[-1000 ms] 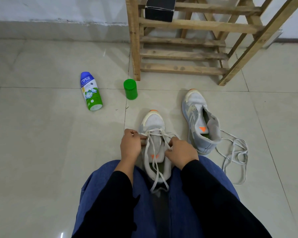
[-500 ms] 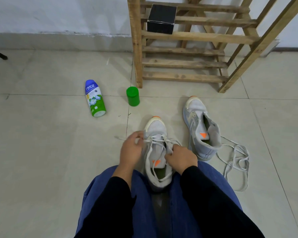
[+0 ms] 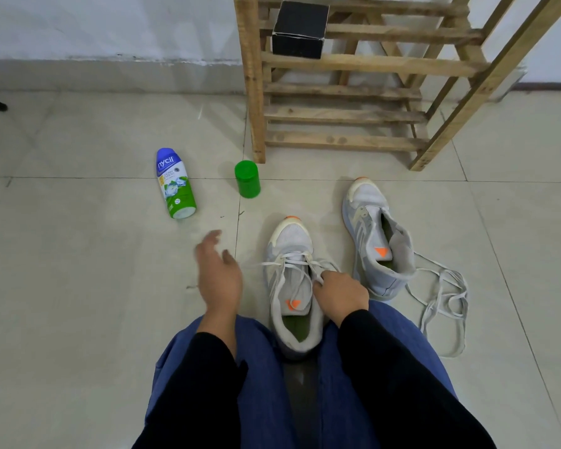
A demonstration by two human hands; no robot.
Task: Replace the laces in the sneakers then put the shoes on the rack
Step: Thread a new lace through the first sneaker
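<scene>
Pinching with the right hand (image 3: 340,294) the white lace (image 3: 297,255) at the eyelets of a grey-white mesh sneaker (image 3: 290,236) between the knees (image 3: 208,367) on the tiled floor (image 3: 78,286); left hand (image 3: 219,277) spread beside it. Just right, matching unlaced sneaker (image 3: 368,202), loose lace (image 3: 447,273), before a slatted wooden rack (image 3: 251,76).

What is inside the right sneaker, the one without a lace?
Inside the unlaced sneaker a dark green insole shows, and the tongue with its orange triangle lies in the opening. The upper covers the toe end, so nothing can be told of it.
</scene>
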